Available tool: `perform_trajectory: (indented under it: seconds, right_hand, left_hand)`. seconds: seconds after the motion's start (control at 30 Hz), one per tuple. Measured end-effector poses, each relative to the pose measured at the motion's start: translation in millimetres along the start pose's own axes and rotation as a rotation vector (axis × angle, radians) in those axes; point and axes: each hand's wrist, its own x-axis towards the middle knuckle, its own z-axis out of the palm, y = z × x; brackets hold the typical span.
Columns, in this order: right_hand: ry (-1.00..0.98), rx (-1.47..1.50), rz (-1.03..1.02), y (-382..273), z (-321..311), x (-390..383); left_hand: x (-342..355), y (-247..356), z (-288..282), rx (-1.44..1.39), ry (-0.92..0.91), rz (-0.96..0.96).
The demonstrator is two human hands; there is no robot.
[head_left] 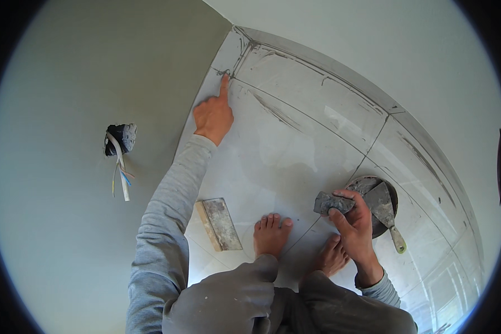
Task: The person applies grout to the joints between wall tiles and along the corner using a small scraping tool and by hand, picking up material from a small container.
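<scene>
My left hand (pixel 213 117) reaches far forward with its index finger stretched out and the other fingers folded in. That fingertip touches dark grout at a joint of the white skirting tile (pixel 224 53), close to the room corner; the hand holds nothing. Between the thumb and fingers of my right hand (pixel 354 228) is a small dark grey grout-smeared pad (pixel 333 204). Just behind that hand, a round bowl (pixel 393 196) of grey grout stands on the floor. A putty knife (pixel 381 204) lies across it, its pale handle hanging over the rim.
A rectangular float-like block (pixel 221 224) with a tan side lies left of my bare feet (pixel 271 234). Dark grout streaks mark the glossy floor tiles (pixel 278 150) and skirting. From a wall box (pixel 121 139) at left, loose cables (pixel 122 172) stick out.
</scene>
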Motion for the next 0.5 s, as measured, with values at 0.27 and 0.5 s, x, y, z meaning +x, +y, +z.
perform_trajectory:
  seconds: [0.27,0.5]
  right_hand:
    - [0.006,0.012,-0.010,4.8,-0.2,2.1]
    - [-0.008,-0.009,-0.008,-0.1,1.6,1.1]
  left_hand:
    - [-11.8,10.7,-16.3,-0.131,0.141,0.016]
    - [4.4,3.8,9.3,0.142,0.090,-0.006]
